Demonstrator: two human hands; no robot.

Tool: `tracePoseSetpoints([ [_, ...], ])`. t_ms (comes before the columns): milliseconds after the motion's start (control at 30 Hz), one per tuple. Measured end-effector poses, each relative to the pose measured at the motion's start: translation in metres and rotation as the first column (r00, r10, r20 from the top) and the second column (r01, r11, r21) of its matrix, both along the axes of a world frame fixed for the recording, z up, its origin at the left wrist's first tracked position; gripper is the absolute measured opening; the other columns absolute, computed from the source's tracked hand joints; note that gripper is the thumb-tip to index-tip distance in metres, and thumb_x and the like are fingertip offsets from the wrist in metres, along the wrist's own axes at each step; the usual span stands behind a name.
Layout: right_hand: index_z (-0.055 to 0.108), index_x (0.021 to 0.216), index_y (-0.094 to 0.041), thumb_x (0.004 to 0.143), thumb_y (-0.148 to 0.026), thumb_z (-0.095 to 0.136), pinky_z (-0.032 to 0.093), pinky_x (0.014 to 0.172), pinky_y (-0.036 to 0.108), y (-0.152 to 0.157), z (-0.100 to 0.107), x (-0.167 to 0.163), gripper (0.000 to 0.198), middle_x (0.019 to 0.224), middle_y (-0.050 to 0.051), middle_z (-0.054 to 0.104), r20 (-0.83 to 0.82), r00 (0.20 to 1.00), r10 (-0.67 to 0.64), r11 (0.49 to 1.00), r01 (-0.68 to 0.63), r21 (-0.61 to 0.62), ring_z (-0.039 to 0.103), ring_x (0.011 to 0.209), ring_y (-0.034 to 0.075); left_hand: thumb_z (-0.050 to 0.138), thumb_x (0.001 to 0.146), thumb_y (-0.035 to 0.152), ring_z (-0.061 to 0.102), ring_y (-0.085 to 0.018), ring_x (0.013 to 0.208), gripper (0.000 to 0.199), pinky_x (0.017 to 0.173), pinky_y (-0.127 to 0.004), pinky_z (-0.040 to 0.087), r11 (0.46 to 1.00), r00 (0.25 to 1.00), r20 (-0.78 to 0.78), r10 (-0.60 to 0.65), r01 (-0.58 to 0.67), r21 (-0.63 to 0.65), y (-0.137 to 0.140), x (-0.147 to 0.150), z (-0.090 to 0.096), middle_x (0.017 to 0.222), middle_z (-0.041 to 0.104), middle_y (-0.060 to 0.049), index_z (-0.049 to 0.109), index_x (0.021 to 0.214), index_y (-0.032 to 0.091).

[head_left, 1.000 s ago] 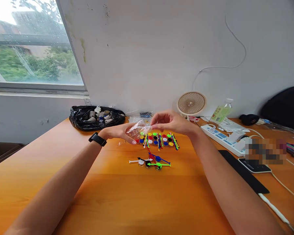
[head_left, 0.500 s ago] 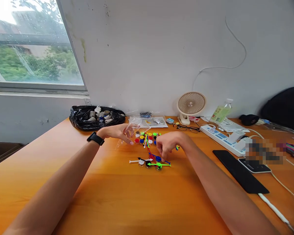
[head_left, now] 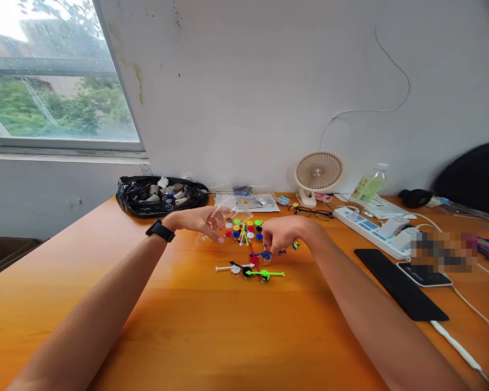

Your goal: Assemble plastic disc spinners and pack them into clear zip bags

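Both hands hold plastic: left hand (head_left: 193, 219), crinkly clear film (head_left: 225, 212); right hand (head_left: 284, 233), a slim blue arrow (head_left: 264, 255).

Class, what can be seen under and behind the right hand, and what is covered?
Under the right hand, a blue arrow spinner shows at the fingers, partly covered. Behind the hand, coloured arrow ends peek out to its right; anything directly behind is hidden.

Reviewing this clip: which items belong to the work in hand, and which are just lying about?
Part of the work:
clear plastic bag, held by the left hand
blue spinner, pinched by the right hand
white spinner, black spinner, red spinner, green spinner
coloured discs beyond them

Lying about:
fan
bottle
power strip
black plastic bag
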State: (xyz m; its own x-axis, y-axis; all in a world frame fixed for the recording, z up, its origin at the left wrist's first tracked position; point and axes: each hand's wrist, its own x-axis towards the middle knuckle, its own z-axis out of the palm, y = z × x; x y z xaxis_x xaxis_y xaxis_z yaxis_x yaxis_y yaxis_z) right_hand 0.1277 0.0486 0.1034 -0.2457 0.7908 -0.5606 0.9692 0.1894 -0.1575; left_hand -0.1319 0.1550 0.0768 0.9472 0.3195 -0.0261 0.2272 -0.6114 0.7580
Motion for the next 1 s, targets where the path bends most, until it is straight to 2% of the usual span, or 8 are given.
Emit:
tracePoseSetpoints([
  [167,0.074,0.068,-0.019,0.067,-0.014,0.074,0.041,0.054,0.028,-0.009,0.026,0.023,0.005,0.073,0.005,0.076,-0.096,0.993,-0.065,0.985,0.080,0.153,0.067,0.066,0.020,0.089,0.073,0.044,0.059,-0.016,0.076,0.076,0.066,-0.026,0.043,1.000,1.000,-0.006,0.017,-0.017,-0.003,-0.001,0.000,0.000,0.087,0.063,0.001,0.059,0.139,0.022],
  [233,0.076,0.075,-0.019,0.070,-0.022,0.077,0.043,0.060,0.028,-0.013,0.039,0.037,0.006,0.085,0.007,0.078,-0.171,0.984,-0.042,0.964,0.086,0.254,0.069,0.075,0.022,0.091,0.071,0.044,0.061,-0.017,0.080,0.083,0.069,-0.026,0.045,0.999,0.999,-0.020,0.041,-0.041,0.029,-0.001,0.002,-0.001,0.092,0.065,0.000,0.056,0.144,0.022],
  [333,0.077,0.088,-0.018,0.082,-0.036,0.071,0.044,0.066,0.029,-0.020,0.055,0.055,0.020,0.092,0.008,0.077,-0.218,0.976,0.010,0.947,0.061,0.316,0.067,0.081,0.022,0.093,0.068,0.045,0.063,-0.019,0.085,0.093,0.072,-0.028,0.048,0.996,0.997,-0.040,0.067,-0.064,0.054,-0.001,0.004,-0.004,0.100,0.067,-0.003,0.053,0.148,0.023],
  [433,0.077,0.091,-0.017,0.087,-0.042,0.066,0.043,0.067,0.030,-0.026,0.064,0.063,0.028,0.091,0.008,0.076,-0.254,0.966,0.056,0.944,0.032,0.329,0.065,0.082,0.022,0.094,0.067,0.042,0.064,-0.020,0.085,0.098,0.072,-0.028,0.048,0.997,0.999,-0.036,0.040,-0.037,0.060,-0.001,0.007,-0.007,0.099,0.069,-0.003,0.049,0.152,0.024],
  [533,0.078,0.095,-0.017,0.089,-0.043,0.064,0.042,0.067,0.030,-0.027,0.064,0.061,0.031,0.089,0.008,0.075,-0.354,0.931,0.087,0.927,0.054,0.371,0.062,0.080,0.021,0.093,0.069,0.039,0.066,-0.020,0.084,0.098,0.072,-0.028,0.048,0.998,1.000,-0.004,-0.004,0.004,0.069,-0.003,0.009,-0.007,0.098,0.069,-0.003,0.048,0.154,0.024],
  [700,0.082,0.104,-0.018,0.088,-0.038,0.064,0.043,0.068,0.030,-0.019,0.053,0.047,0.031,0.093,0.008,0.078,-0.487,0.867,0.100,0.837,0.192,0.513,0.063,0.081,0.021,0.095,0.066,0.042,0.066,-0.021,0.082,0.092,0.072,-0.029,0.048,0.993,0.998,0.059,-0.004,-0.003,0.120,-0.015,0.016,-0.001,0.096,0.070,-0.003,0.056,0.148,0.023],
  [867,0.082,0.097,-0.018,0.086,-0.030,0.066,0.043,0.062,0.027,-0.011,0.041,0.029,0.023,0.083,0.005,0.077,-0.513,0.845,0.149,0.854,0.151,0.498,0.063,0.073,0.017,0.094,0.068,0.041,0.068,-0.023,0.086,0.084,0.075,-0.032,0.049,0.995,0.982,0.173,-0.072,0.059,0.078,-0.029,0.026,0.005,0.099,0.073,-0.005,0.060,0.143,0.024],
  [1000,0.076,0.086,-0.017,0.083,-0.024,0.068,0.040,0.059,0.025,-0.007,0.029,0.008,0.010,0.072,0.001,0.071,-0.548,0.813,0.198,0.793,0.196,0.577,0.061,0.065,0.014,0.093,0.070,0.039,0.067,-0.023,0.088,0.080,0.075,-0.032,0.050,0.998,0.982,0.181,-0.060,0.054,0.036,-0.034,0.031,0.009,0.104,0.072,-0.006,0.060,0.141,0.024],
])
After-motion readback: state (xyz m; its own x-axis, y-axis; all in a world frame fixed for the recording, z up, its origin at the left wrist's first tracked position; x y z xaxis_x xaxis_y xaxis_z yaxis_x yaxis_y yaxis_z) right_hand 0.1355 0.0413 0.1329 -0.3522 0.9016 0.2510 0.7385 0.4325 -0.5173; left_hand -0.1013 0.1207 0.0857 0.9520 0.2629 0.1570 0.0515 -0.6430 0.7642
